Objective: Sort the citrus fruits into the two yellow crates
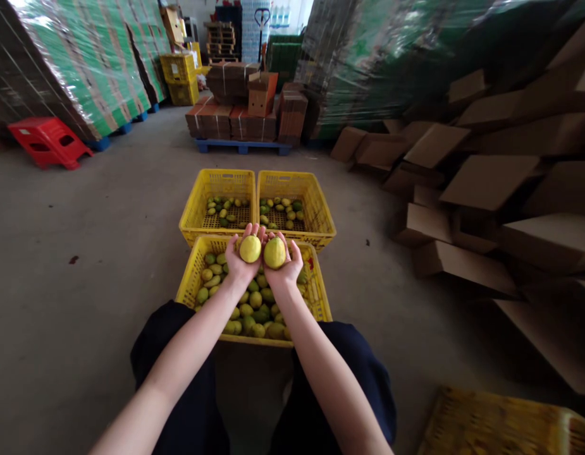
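My left hand, palm up, cradles a round yellow lemon. Beside it, my right hand is also turned up and holds a second lemon, greener at the top. The two hands are close together, fingers pointing away from me and curled loosely under the fruit. Both are above a yellow plastic crate between my knees, with many green and yellow lemons in it. My forearms and hands hide part of that fruit.
Behind the near crate stand a left yellow crate and a right yellow crate, each with fewer lemons. Cardboard boxes are heaped at right. A red stool, a loaded blue pallet and another crate stand around.
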{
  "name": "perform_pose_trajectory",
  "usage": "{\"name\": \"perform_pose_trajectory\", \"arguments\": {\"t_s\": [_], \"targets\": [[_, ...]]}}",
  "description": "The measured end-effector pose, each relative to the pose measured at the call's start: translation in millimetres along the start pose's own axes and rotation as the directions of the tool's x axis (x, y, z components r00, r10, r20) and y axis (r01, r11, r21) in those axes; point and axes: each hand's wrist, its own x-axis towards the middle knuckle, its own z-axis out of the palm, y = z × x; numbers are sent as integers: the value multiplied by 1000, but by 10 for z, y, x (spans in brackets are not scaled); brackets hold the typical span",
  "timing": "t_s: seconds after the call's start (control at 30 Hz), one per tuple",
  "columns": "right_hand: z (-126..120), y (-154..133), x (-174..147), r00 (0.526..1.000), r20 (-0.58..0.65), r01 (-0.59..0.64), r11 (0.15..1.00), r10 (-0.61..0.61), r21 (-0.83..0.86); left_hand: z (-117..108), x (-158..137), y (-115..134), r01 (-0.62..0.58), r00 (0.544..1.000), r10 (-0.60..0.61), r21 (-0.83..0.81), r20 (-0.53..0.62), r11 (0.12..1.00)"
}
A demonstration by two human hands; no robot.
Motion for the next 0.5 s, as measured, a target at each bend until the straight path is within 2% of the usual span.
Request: {"name": "perform_pose_trajectory", "arguments": {"t_s": [0.17, 0.3, 0.4, 0.47, 0.5], "targets": [[-15, 31, 36, 1000, -1, 17, 1000, -17, 6, 41, 1, 2, 6, 999, -7, -44, -36, 999], [-11, -30, 21, 1000, -25, -2, 1000, 2, 2, -17, 48, 43, 64, 996, -69, -90, -55, 994], [-20, -190, -26, 998, -62, -11, 999, 14, 36, -211, 82, 75, 147, 979, -142, 29, -145, 989], [-45, -339, -58, 996, -86, 1, 999, 3, 43, -399, 54, 67, 225, 947, -167, 197, -275, 954], [-63, -417, -73, 995, -97, 6, 999, -2, 41, -497, 14, 56, 266, 929, -185, 229, -322, 936]]}}
